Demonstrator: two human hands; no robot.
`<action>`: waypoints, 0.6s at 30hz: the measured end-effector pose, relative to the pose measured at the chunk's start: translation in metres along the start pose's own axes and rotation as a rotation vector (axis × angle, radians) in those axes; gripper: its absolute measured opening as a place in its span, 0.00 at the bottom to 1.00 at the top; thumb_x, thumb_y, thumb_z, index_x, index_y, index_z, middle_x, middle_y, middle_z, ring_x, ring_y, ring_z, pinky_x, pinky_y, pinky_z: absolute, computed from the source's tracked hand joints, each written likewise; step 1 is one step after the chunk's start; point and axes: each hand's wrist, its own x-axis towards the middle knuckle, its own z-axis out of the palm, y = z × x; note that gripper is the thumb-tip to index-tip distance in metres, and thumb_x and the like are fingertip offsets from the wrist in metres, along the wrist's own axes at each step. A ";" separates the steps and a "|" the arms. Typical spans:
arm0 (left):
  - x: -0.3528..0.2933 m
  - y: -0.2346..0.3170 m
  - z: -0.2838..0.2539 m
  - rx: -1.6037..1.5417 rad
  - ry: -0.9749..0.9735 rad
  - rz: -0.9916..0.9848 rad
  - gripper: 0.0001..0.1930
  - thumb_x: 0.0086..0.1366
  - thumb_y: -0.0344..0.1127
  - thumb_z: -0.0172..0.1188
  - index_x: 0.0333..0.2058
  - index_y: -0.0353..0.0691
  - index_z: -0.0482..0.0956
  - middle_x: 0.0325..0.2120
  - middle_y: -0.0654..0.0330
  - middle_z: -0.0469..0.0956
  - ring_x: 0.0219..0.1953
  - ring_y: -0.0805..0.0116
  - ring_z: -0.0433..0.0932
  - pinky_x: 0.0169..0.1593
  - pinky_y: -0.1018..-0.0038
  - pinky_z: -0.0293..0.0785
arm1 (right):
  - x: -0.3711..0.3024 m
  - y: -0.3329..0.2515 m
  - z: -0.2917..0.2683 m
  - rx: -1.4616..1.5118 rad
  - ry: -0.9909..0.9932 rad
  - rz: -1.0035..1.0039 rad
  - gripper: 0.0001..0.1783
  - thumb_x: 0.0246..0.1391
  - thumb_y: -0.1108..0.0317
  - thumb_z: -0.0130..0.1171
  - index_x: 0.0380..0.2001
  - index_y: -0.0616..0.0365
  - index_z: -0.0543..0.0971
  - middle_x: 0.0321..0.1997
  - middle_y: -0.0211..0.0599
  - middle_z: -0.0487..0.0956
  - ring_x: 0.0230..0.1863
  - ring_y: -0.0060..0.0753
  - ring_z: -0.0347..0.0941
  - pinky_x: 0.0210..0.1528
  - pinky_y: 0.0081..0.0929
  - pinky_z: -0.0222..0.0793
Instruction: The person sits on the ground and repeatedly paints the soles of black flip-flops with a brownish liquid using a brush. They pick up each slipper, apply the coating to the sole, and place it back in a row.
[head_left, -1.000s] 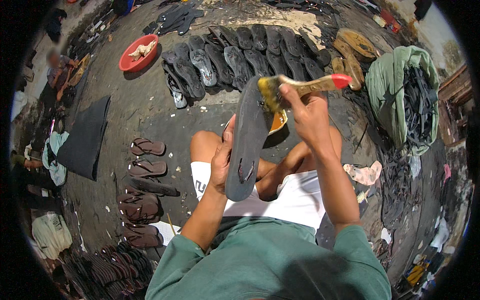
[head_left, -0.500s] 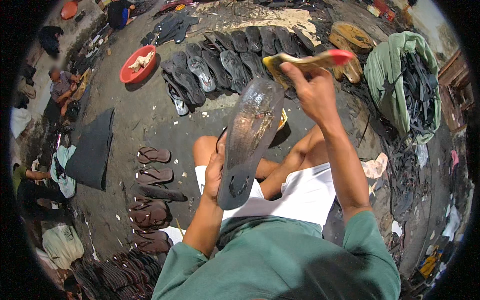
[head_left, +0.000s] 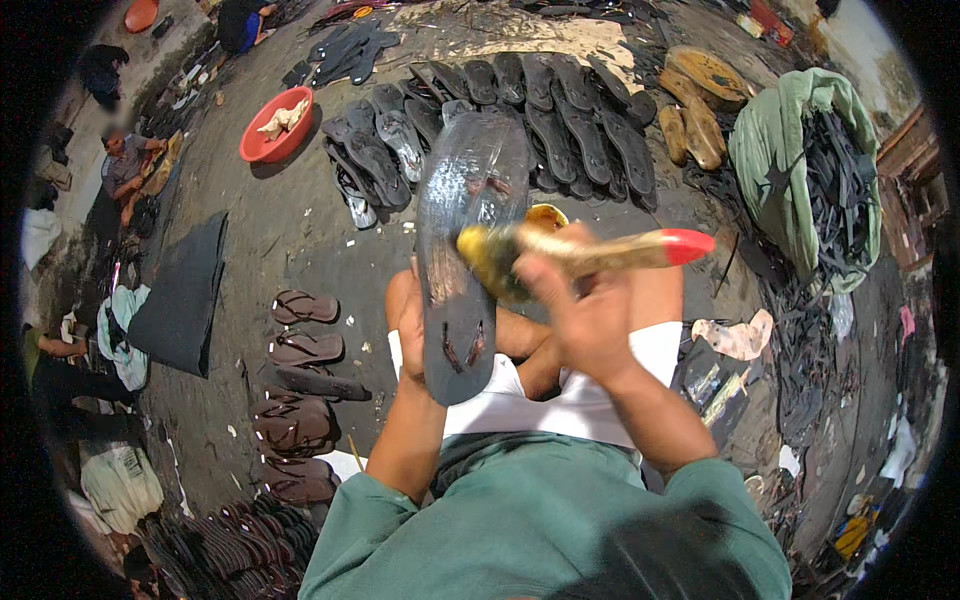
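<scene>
My left hand [head_left: 410, 330] grips a dark flip-flop [head_left: 458, 330] by its left edge, sole side turned up toward me. Wet, shiny glue coats the upper part of that sole, and the strap ends show through its holes. In my right hand [head_left: 580, 310] is a paintbrush [head_left: 640, 250] with a red-tipped handle; its yellowed bristles lie at the right edge of the sole, blurred by motion. Behind the brush, a small container [head_left: 547, 215] with yellowish glue is partly hidden.
Rows of black flip-flops [head_left: 555, 125] lie ahead, with a red basin [head_left: 275, 125] to their left. Brown flip-flops [head_left: 305, 348] line my left side. Wooden shoe lasts [head_left: 703, 135] and a green sack [head_left: 765, 140] of black strips stand at right. Other people work at far left.
My right hand has brought the brush down and toward me, onto the sole. The flip-flop has shifted slightly left and stands more upright in my left hand.
</scene>
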 end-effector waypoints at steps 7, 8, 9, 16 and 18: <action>0.001 0.000 0.013 0.190 0.105 0.069 0.23 0.74 0.46 0.41 0.47 0.29 0.74 0.38 0.52 0.80 0.37 0.66 0.81 0.41 0.70 0.79 | 0.068 -0.004 -0.031 0.028 0.010 -0.193 0.07 0.59 0.72 0.61 0.39 0.62 0.80 0.35 0.27 0.77 0.37 0.16 0.71 0.42 0.19 0.67; 0.003 0.001 0.012 0.218 0.080 0.069 0.23 0.74 0.46 0.41 0.47 0.29 0.74 0.38 0.51 0.80 0.37 0.65 0.81 0.41 0.69 0.79 | 0.079 -0.011 -0.031 0.021 -0.032 -0.390 0.06 0.59 0.74 0.59 0.40 0.61 0.80 0.38 0.30 0.77 0.37 0.19 0.72 0.42 0.19 0.68; 0.004 -0.001 0.012 0.243 0.061 0.066 0.24 0.74 0.47 0.41 0.48 0.28 0.74 0.38 0.51 0.80 0.37 0.64 0.81 0.40 0.69 0.79 | 0.095 -0.014 -0.036 -0.163 -0.100 -0.671 0.08 0.58 0.77 0.58 0.41 0.61 0.80 0.40 0.34 0.77 0.37 0.23 0.73 0.42 0.21 0.69; 0.016 0.007 0.014 -0.215 0.019 0.081 0.25 0.74 0.48 0.39 0.49 0.29 0.73 0.38 0.48 0.81 0.32 0.57 0.83 0.37 0.66 0.82 | 0.014 0.027 -0.006 -0.193 -0.494 -0.693 0.21 0.41 0.69 0.67 0.44 0.50 0.81 0.33 0.31 0.80 0.33 0.35 0.77 0.33 0.33 0.73; 0.018 0.008 0.008 -0.342 0.219 0.056 0.19 0.73 0.37 0.38 0.50 0.27 0.69 0.36 0.46 0.80 0.32 0.58 0.83 0.33 0.65 0.83 | -0.020 0.023 -0.015 -0.158 -0.616 -0.498 0.20 0.40 0.69 0.69 0.42 0.48 0.83 0.37 0.32 0.82 0.35 0.35 0.78 0.34 0.33 0.73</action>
